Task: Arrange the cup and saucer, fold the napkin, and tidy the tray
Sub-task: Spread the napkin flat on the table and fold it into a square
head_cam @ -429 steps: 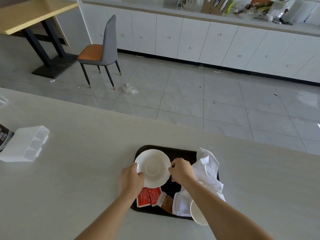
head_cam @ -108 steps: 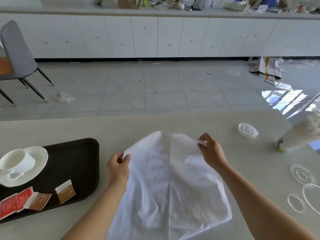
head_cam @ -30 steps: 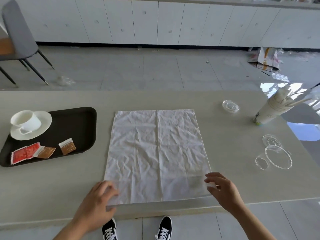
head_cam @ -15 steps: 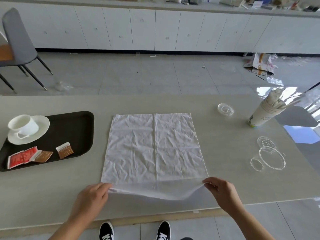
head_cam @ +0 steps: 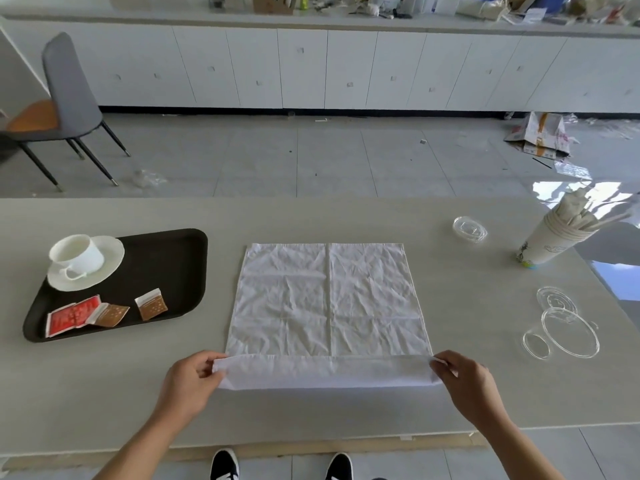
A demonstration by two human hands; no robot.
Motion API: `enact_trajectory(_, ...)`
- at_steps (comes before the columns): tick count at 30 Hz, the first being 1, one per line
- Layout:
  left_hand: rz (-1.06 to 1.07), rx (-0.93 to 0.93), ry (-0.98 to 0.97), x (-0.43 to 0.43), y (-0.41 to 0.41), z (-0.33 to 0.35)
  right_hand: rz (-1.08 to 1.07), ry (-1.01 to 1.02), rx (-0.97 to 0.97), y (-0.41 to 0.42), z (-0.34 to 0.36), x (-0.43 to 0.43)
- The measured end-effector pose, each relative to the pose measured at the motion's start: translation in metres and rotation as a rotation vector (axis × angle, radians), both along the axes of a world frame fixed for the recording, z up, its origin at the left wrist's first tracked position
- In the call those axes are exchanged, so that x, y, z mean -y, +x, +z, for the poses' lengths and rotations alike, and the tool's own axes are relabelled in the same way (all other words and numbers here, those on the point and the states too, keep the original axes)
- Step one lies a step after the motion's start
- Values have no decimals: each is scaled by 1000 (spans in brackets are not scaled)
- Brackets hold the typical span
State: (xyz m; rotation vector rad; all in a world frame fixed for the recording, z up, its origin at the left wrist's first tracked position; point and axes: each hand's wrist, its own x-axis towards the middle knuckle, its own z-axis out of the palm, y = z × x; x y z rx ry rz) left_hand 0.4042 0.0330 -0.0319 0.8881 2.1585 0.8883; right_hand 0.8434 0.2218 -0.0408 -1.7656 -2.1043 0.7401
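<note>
Tray (head_cam: 180,258): cup (head_cam: 78,252) on saucer (head_cam: 104,268), maybe sachets (head_cam: 104,311)

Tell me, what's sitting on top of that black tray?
On the black tray: a white cup upright on its saucer, one red packet and two brown packets. The cup's inside is too washed out to tell its contents.
</note>
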Motion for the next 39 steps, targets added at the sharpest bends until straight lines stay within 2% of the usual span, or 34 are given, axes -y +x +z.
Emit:
enact_trajectory(6,93,9,79,-17,-8,-1,-56,-35,-72,-12,-1,-18)
enact_trajectory(10,118,-20,120,-34,-12,1,-59,-35,-63,-18,-1,-29)
enact_trajectory(22,267,45,202,-104,-36,-3,-72,-31,-71,-51,13,-92)
enact_trajectory(32,271,12,182,-190,-69,1,-55,-47,-53,-92,17,-174)
enact_trajectory(39,319,-3,78,-244,-89,-11,-52,-98,-11,-123,13,-223)
